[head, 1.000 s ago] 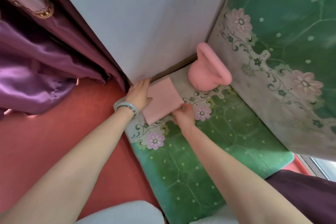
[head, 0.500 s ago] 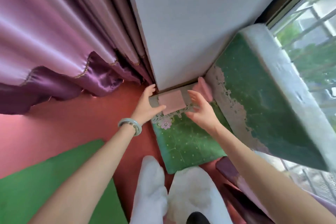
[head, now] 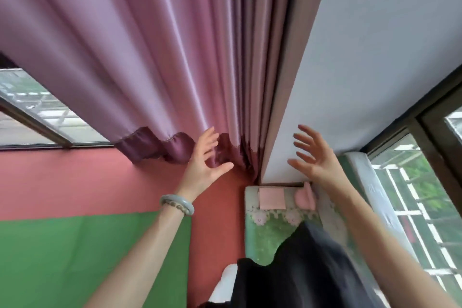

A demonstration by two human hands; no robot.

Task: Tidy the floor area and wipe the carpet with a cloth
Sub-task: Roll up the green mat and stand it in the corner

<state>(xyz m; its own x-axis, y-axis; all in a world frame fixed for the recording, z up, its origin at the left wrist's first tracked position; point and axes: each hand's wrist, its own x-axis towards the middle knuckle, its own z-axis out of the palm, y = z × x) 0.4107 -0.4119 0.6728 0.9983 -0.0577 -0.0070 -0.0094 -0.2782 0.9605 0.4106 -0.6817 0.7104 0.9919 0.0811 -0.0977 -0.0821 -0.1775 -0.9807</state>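
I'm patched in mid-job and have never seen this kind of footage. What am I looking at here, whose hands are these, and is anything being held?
There is no machine: one camera worn on a person's head looks forward and down. The left hand, with a bracelet on its wrist, and the right hand are raised with fingers spread, both empty. Below them the folded pink cloth lies flat on the green flowered carpet, beside a pink object at the wall. A purple curtain hangs on the left above the red floor.
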